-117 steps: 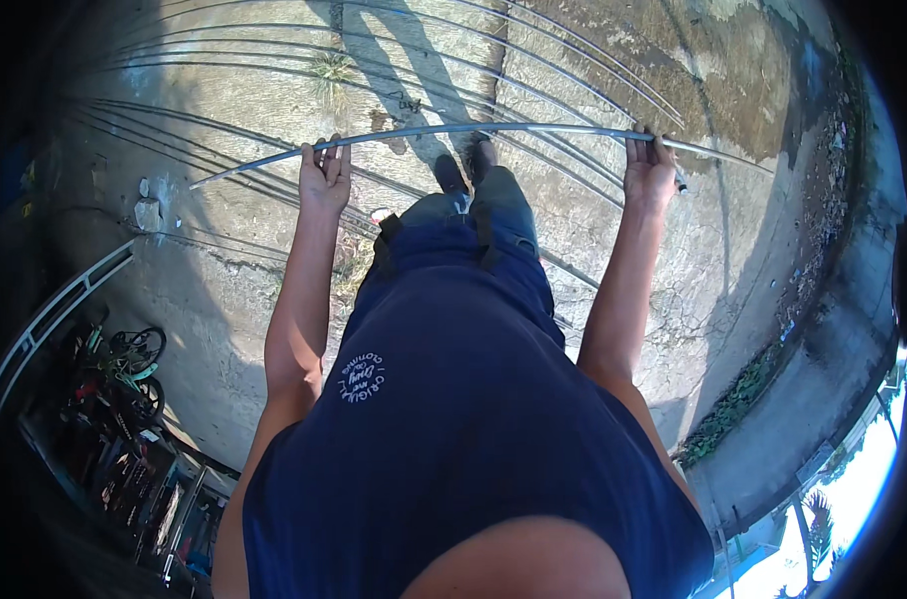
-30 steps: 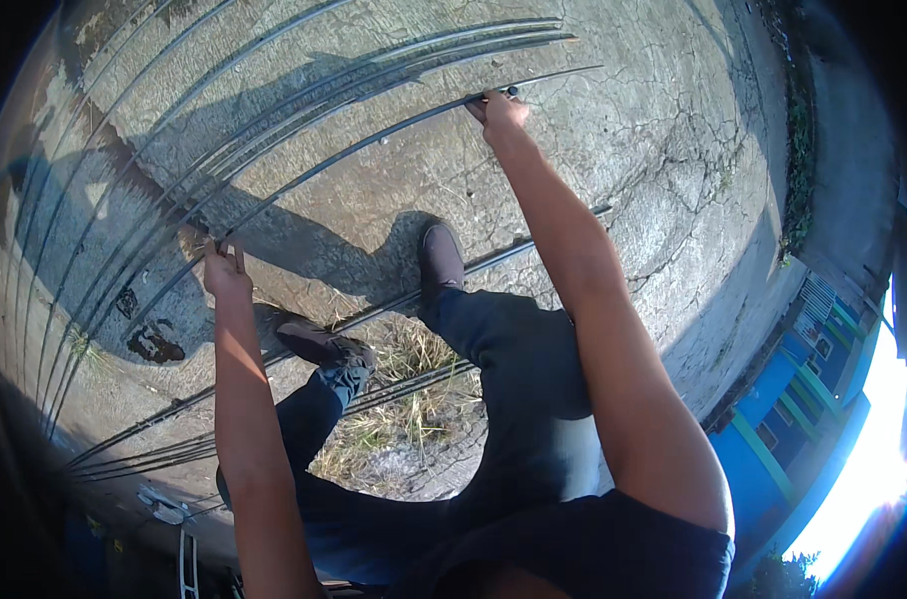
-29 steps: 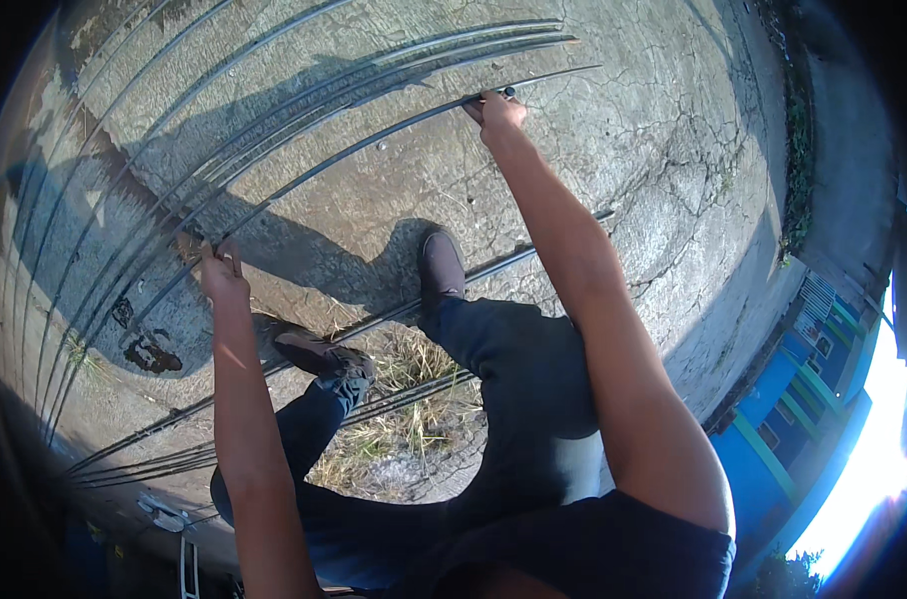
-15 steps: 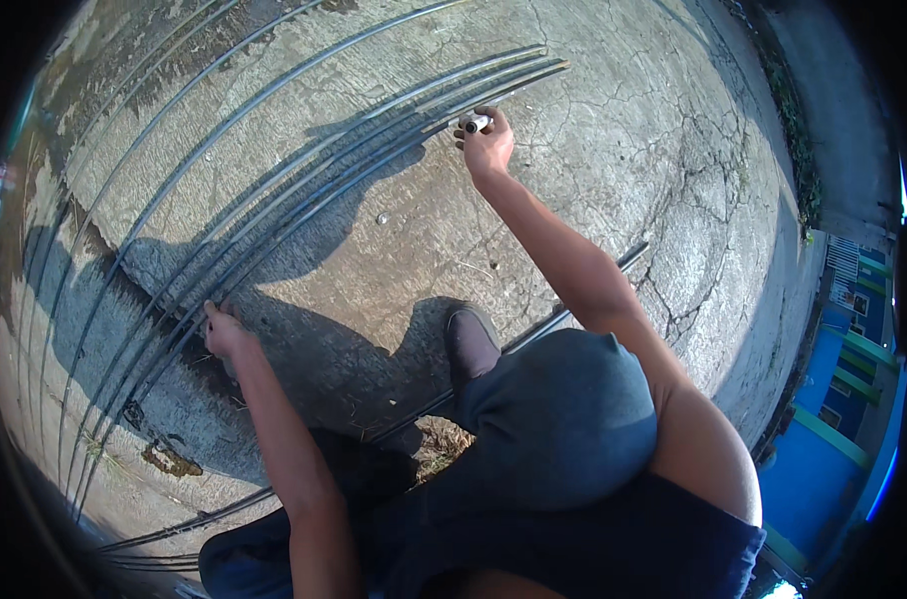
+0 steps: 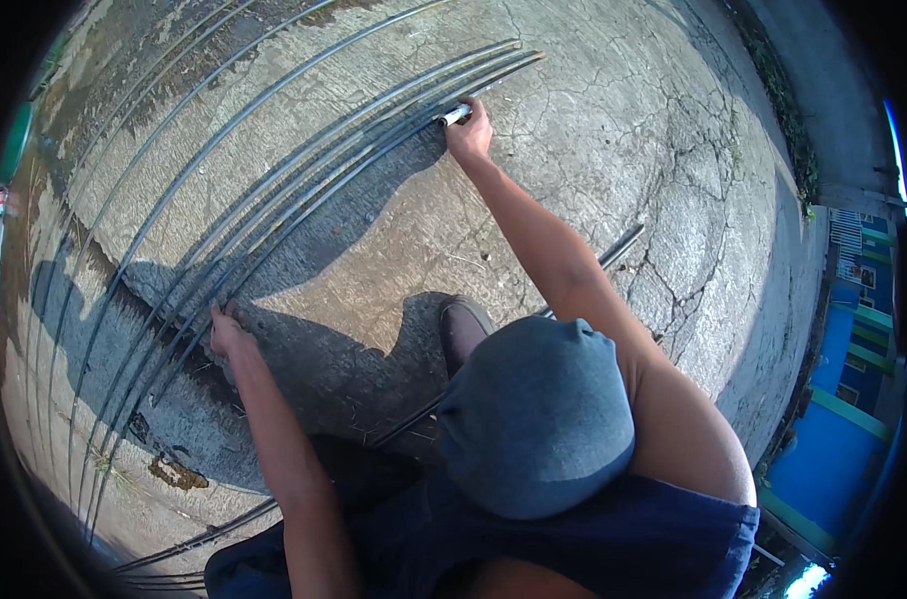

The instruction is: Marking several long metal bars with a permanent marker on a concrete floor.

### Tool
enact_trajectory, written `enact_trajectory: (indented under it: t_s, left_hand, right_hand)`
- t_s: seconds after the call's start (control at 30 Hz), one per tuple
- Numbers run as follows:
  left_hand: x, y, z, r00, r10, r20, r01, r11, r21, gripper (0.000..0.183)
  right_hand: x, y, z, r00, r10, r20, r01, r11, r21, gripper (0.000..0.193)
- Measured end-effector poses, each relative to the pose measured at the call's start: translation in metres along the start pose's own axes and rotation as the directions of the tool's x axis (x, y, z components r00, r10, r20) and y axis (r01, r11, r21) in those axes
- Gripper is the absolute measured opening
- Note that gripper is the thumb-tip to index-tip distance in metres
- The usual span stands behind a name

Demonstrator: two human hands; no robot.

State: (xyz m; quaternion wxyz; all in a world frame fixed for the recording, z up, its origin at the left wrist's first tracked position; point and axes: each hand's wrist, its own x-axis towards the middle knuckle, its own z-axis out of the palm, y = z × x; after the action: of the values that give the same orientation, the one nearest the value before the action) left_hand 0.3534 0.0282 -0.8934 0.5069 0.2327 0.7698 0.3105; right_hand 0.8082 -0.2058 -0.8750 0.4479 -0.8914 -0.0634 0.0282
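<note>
right grip (image 5: pixel 468 130) clamping round white cylinder (image 5: pixel 457 115), its dark end sticking out leftward; nearest rod (image 5: pixel 374 158) lying just beside, on far side of grip. left grip (image 5: pixel 229 329) lying against lower stretch of rods, fingertips seeming to touch nearest one; cannot tell whether they are pinching it. more rods (image 5: pixel 244 112) curving alongside over concrete floor (image 5: pixel 593 120). shoe (image 5: pixel 463 334) resting between arms.

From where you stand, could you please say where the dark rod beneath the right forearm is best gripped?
Probably grip the dark rod near its upper-right end, coming from the right: that end shows past the right forearm, while forearm and knee hide some of its length. It may be doubled.
</note>
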Motion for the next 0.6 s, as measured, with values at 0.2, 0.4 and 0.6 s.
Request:
enact_trajectory:
  t_s: [0.2,0.4,0.6]
  left_hand:
    - [0.013,0.009,-0.008,0.994,0.103,0.021,-0.104,0.993,0.049,0.033]
    - [0.008,0.016,-0.007,0.981,0.121,0.155,-0.156,0.959,0.238,0.036]
    - [0.03,0.024,-0.014,0.984,-0.022,0.176,-0.014,0.98,0.2,0.034]
  right_hand:
    - [-0.012,-0.014,0.013,0.995,0.092,-0.031,-0.091,0.995,0.038,0.04]
    - [-0.012,-0.011,0.013,0.996,0.068,-0.054,-0.061,0.991,0.118,0.044]
    - [-0.01,-0.016,0.027,0.98,0.092,-0.175,-0.061,0.983,0.171,0.047]
